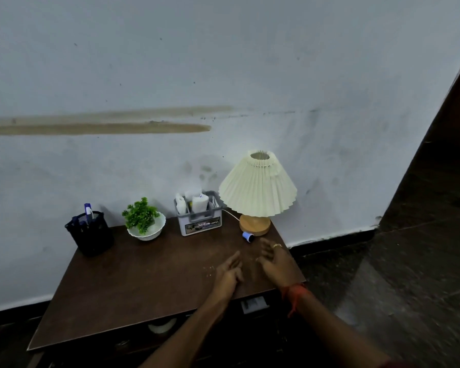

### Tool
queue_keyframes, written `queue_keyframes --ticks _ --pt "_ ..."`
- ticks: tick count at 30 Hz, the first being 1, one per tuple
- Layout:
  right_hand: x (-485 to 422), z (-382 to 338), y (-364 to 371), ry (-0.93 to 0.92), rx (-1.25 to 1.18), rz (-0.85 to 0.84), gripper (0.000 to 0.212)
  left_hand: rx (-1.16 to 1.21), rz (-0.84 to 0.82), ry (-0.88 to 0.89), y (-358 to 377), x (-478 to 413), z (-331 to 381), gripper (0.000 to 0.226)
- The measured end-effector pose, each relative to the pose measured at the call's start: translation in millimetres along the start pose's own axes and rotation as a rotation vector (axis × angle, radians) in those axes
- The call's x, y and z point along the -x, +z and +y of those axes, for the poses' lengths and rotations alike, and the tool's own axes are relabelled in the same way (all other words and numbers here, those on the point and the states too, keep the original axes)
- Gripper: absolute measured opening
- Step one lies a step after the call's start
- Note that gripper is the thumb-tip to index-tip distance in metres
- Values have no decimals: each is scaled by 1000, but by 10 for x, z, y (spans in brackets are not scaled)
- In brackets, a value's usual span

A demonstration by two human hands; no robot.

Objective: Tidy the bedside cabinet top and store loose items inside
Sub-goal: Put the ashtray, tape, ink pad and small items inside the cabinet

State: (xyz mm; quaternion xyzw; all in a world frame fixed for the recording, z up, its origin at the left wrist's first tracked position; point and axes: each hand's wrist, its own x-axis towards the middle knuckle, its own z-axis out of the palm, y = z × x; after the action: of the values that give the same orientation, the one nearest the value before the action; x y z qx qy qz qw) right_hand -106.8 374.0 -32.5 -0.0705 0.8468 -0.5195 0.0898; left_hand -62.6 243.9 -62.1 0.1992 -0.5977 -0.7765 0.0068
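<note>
The dark brown cabinet top (133, 282) carries a black mesh pen holder (90, 233) at the back left. Beside it stands a white bowl with a green plant (144, 221), then a grey caddy (199, 217) with white packets. A cream pleated lamp (258, 187) on a wooden base stands at the back right. A small blue and white spool (248, 236) lies in front of the lamp base. My left hand (229, 272) hovers over the right part of the top, fingers relaxed. My right hand (275, 261), a ring on one finger, is open just short of the spool. Both hold nothing.
A stained pale wall runs behind the cabinet. Below the front edge an open drawer shows a white round object (162, 325) and a white card (254, 304). Dark tiled floor lies to the right. Small crumbs (209, 270) speckle the top near my left hand.
</note>
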Motion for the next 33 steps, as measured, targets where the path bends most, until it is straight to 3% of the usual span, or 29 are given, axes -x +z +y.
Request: queue_keyframes --ticks 9,14,22,26,33 --pt "-529 115 8 47 98 -6 33 -1 5 23 146 -474 61 72" --pt "-608 118 45 40 69 5 51 14 37 35 221 -558 75 71" --pt "-481 -107 8 27 126 -53 21 32 83 1 293 -476 148 69" --pt "-400 -156 48 13 121 -74 38 0 93 25 282 -474 106 65" --pt "-429 -126 87 51 120 -47 35 13 168 55 162 -448 188 66"
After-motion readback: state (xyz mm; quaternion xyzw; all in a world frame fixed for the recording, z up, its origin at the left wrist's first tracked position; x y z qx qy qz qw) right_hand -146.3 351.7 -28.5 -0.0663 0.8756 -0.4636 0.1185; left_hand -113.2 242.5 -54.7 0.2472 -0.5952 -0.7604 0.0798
